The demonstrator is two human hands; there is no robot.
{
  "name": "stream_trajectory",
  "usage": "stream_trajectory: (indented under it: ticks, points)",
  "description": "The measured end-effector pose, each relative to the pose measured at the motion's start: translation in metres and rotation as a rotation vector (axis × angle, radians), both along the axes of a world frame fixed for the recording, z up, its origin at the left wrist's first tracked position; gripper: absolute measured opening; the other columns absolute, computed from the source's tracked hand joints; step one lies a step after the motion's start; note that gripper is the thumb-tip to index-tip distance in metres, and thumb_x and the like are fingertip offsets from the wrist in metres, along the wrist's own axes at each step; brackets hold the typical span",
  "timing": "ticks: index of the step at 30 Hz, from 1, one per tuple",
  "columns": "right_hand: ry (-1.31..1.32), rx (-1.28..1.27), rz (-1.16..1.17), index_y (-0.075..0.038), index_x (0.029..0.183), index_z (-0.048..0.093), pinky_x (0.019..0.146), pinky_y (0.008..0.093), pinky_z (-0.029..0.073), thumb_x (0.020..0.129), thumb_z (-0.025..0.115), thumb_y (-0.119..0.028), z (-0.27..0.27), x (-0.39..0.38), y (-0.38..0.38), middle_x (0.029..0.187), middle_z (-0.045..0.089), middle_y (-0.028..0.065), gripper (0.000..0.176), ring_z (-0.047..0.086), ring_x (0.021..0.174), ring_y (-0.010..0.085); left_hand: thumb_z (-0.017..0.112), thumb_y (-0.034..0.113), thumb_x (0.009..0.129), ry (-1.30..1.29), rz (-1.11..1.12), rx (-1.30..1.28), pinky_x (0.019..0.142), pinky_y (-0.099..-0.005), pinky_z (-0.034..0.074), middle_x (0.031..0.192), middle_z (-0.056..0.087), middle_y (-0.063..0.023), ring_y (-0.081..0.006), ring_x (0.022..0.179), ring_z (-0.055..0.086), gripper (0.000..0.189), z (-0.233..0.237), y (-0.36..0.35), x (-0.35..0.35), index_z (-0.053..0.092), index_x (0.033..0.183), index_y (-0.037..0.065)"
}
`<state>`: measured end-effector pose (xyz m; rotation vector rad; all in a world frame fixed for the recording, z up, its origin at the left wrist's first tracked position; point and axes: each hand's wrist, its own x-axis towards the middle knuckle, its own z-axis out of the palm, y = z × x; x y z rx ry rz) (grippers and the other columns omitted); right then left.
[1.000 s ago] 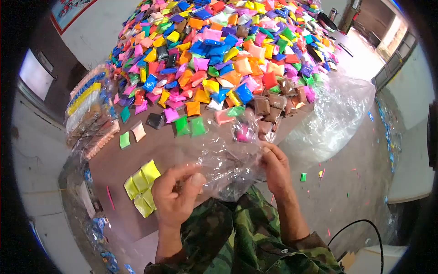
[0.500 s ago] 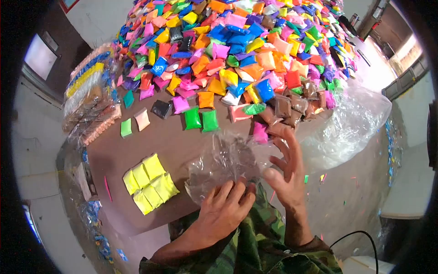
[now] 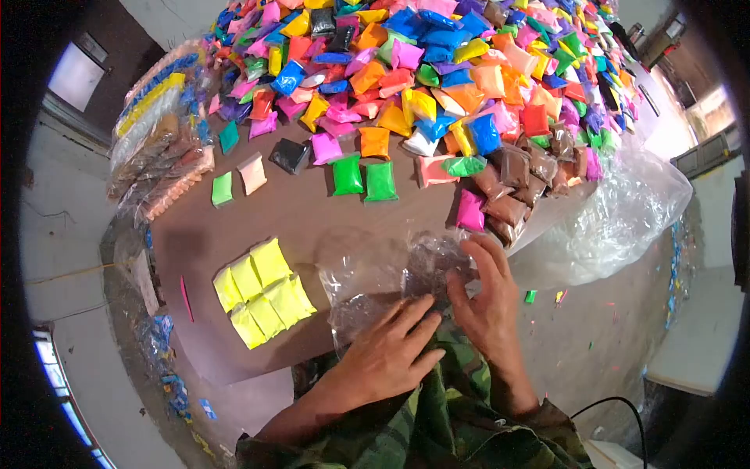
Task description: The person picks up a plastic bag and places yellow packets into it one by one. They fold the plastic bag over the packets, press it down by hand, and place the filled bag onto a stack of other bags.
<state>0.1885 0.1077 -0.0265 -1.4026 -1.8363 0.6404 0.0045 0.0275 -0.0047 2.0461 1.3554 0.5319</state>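
The clear plastic bag (image 3: 363, 273) lies crumpled beneath the fingertips of the left hand (image 3: 394, 344) and reaches across to the right hand (image 3: 491, 301), over the near edge of the brown table (image 3: 195, 242). The left hand is palm down and loosely open, its fingers a little apart and resting on the film. The right hand is half curled, thumb apart from the forefinger, with bunched film at its fingertips; whether it pinches any of it, I cannot tell. Camouflage cloth (image 3: 437, 391) shows below and between the hands.

To the left of the left hand, yellow packets (image 3: 266, 293) lie side by side in two rows, with a thin pink strip (image 3: 187, 298) farther left. Just beyond the right hand's fingers is a magenta packet (image 3: 470, 209), beside a cluster of brown packets (image 3: 516, 168). A large clear bag (image 3: 617, 223) spreads to the right of that hand, past the table's side. Ahead of the left hand are two green packets (image 3: 347, 174), then a black packet (image 3: 291, 155). Farthest from both hands rises a heap of many-coloured packets (image 3: 422, 70).
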Motion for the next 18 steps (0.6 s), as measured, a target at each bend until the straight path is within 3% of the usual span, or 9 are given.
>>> stream_trajectory:
  ticks: [4, 7, 11, 12, 15, 18]
  points:
    - [0.017, 0.053, -0.048, -0.002, 0.108, 0.07, 0.084, 0.0422, 0.057, 0.089, 0.076, -0.001, -0.011, -0.009, -0.002, 0.114, 0.068, 0.018, 0.02, 0.07, 0.101, 0.0395, 0.073, 0.027, 0.097, 0.18, 0.076, 0.176, 0.117, -0.0492, 0.045, 0.153, 0.052, -0.0212, -0.0407, 0.139, 0.051, 0.05, -0.009, 0.021, -0.001, 0.062, 0.136, -0.003]
    - [-0.042, 0.115, -0.08, -0.003, 0.103, 0.071, 0.077, 0.0392, 0.058, 0.089, 0.076, 0.0, -0.013, -0.012, -0.002, 0.109, 0.068, 0.0154, 0.015, 0.071, 0.09, 0.035, 0.071, 0.025, 0.097, 0.326, 0.087, 0.224, 0.114, -0.0486, 0.047, 0.155, 0.051, -0.0195, -0.0395, 0.139, 0.051, 0.047, -0.011, 0.037, 0.004, 0.063, 0.134, -0.002]
    - [0.043, 0.062, -0.153, -0.003, 0.103, 0.07, 0.072, 0.0381, 0.057, 0.088, 0.077, 0.004, -0.017, -0.001, -0.003, 0.103, 0.066, 0.0137, 0.018, 0.068, 0.081, 0.0309, 0.069, 0.022, 0.097, 0.208, 0.224, 0.156, 0.109, -0.0463, 0.05, 0.146, 0.06, -0.0135, -0.0377, 0.131, 0.057, 0.043, -0.028, 0.047, -0.01, 0.064, 0.135, 0.002]
    - [0.048, 0.053, -0.167, -0.003, 0.103, 0.07, 0.07, 0.0377, 0.057, 0.087, 0.077, 0.004, -0.015, 0.0, -0.006, 0.102, 0.066, 0.0133, 0.019, 0.068, 0.08, 0.03, 0.07, 0.019, 0.097, 0.13, 0.264, 0.162, 0.102, -0.0446, 0.053, 0.135, 0.068, -0.01, -0.0363, 0.118, 0.065, 0.034, -0.03, 0.048, -0.011, 0.07, 0.127, 0.004]
    - [0.075, 0.073, -0.167, -0.004, 0.103, 0.07, 0.067, 0.0367, 0.056, 0.087, 0.076, 0.006, -0.012, 0.003, -0.008, 0.101, 0.065, 0.0126, 0.02, 0.067, 0.079, 0.0282, 0.074, 0.013, 0.094, -0.2, 0.279, 0.02, 0.093, -0.0424, 0.058, 0.123, 0.073, -0.0093, -0.0346, 0.107, 0.069, 0.023, -0.034, 0.04, -0.014, 0.075, 0.115, 0.005]
    - [0.059, 0.101, -0.151, -0.005, 0.104, 0.07, 0.067, 0.0365, 0.055, 0.087, 0.075, 0.007, -0.014, 0.004, -0.008, 0.101, 0.065, 0.0123, 0.022, 0.067, 0.079, 0.0271, 0.077, 0.007, 0.09, -0.267, 0.324, 0.133, 0.086, -0.0407, 0.06, 0.114, 0.075, -0.0081, -0.0336, 0.101, 0.071, 0.016, -0.029, 0.042, -0.013, 0.077, 0.106, 0.005]
